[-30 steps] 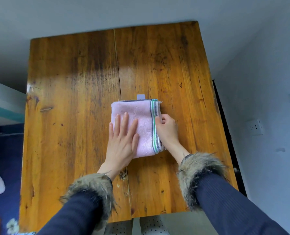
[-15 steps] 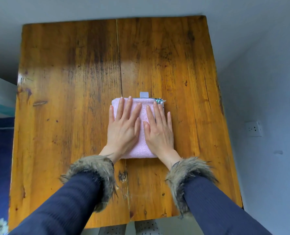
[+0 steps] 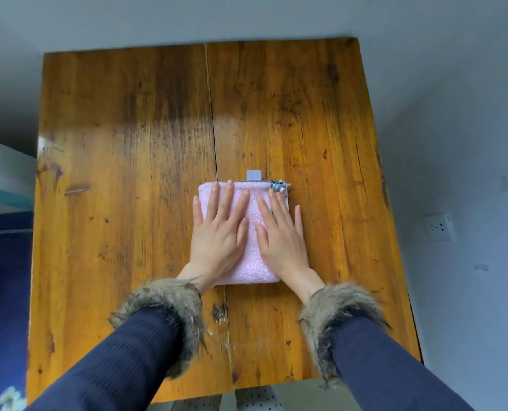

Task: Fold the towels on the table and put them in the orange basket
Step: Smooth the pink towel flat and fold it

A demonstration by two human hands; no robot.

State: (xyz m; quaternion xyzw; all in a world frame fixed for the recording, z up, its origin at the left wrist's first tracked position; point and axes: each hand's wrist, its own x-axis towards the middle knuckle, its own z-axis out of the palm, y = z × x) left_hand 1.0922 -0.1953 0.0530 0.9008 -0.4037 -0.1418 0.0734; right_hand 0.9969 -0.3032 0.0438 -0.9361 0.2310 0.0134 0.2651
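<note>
One folded pink towel [image 3: 248,232] on the table [image 3: 128,203]; left hand [image 3: 218,229] and right hand [image 3: 282,235] press it, fingers flat.

Both forearms, in dark navy ribbed sleeves with shaggy grey-brown fur cuffs, reach forward from the near edge of the surface. The left hand [image 3: 217,229] lies palm down, fingers straight and slightly spread. The right hand [image 3: 282,235] lies flat beside it, fingers straight, the two thumbs nearly touching. Neither hand curls into a grip.
</note>
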